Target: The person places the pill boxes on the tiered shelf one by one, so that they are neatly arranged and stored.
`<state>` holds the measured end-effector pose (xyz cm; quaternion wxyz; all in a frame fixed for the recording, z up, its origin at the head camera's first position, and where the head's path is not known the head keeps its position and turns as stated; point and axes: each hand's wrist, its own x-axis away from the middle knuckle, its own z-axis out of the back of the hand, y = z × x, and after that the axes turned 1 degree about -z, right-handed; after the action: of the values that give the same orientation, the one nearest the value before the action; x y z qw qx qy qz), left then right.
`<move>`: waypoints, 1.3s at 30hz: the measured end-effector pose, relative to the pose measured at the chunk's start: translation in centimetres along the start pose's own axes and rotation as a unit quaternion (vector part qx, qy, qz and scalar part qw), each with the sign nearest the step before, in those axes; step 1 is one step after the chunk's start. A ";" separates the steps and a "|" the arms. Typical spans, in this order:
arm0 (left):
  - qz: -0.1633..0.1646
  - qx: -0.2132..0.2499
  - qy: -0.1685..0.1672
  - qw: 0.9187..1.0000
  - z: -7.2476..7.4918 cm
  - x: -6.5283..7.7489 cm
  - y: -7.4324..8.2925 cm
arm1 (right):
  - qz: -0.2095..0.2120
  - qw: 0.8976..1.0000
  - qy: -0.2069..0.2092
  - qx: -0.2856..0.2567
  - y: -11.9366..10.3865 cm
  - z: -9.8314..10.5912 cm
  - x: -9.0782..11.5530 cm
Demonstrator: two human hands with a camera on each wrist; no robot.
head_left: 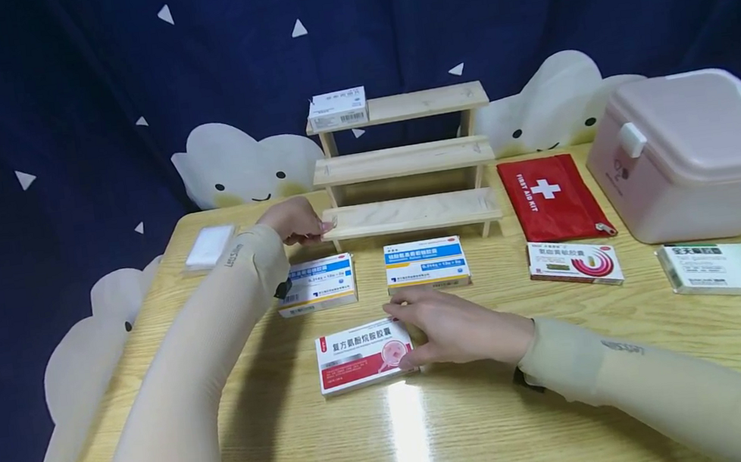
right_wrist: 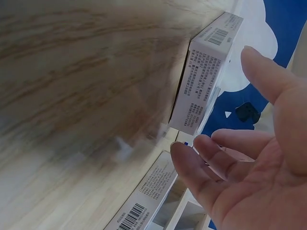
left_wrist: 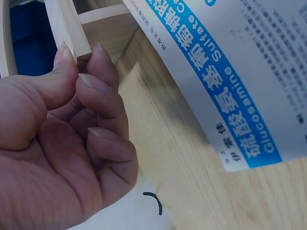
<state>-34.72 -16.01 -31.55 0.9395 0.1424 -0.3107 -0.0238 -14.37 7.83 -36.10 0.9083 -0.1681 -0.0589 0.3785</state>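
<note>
My left hand [head_left: 294, 219] pinches the left end of the lowest step of a three-tier wooden stepped rack [head_left: 419, 212]. In the left wrist view the thumb lies on the step [left_wrist: 72, 31] and the fingers curl below its corner. Close by that hand is a blue-and-white glucosamine box [head_left: 321, 282], part of it behind the wrist. Fingers spread, my right hand [head_left: 463, 325] is at the right end of a red-and-white capsule box [head_left: 351, 361] lying flat on the table. Its fingers stand apart from the boxes in the right wrist view.
A second glucosamine box [head_left: 426, 263] lies before the rack. On its top tier sits a white box [head_left: 337, 109]. To the right are a red first aid pouch [head_left: 548, 199], two more medicine boxes and a pink lidded bin [head_left: 685, 157]. A white packet [head_left: 210, 247] lies left.
</note>
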 end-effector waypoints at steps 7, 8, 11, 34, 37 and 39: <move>-0.009 -0.012 0.002 1.000 0.2 -0.1 0.1 | 0.003 1.000 -0.005 -0.003 0.2 -0.2 -0.2; -0.011 -0.016 0.003 1.000 0.2 -0.1 0.1 | 0.006 1.000 -0.006 -0.004 0.2 -0.3 -0.2; -0.010 -0.014 0.002 1.000 0.2 -0.2 0.1 | 0.014 1.000 -0.008 -0.001 0.2 -0.4 -0.2; -0.012 0.005 -0.005 1.000 -0.1 0.1 0.0 | -0.005 1.000 -0.019 -0.007 0.1 -0.3 0.0; -0.007 0.009 -0.005 1.000 -0.1 0.2 0.0 | -0.015 1.000 -0.013 -0.009 0.3 0.3 0.5; -0.008 0.012 -0.007 1.000 -0.1 0.3 0.1 | -0.024 1.000 -0.008 -0.018 0.5 1.0 0.9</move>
<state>-34.44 -15.95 -31.46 0.9354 0.1561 -0.3161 -0.0282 -14.27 9.08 -35.37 0.9135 -0.1797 -0.0772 0.3566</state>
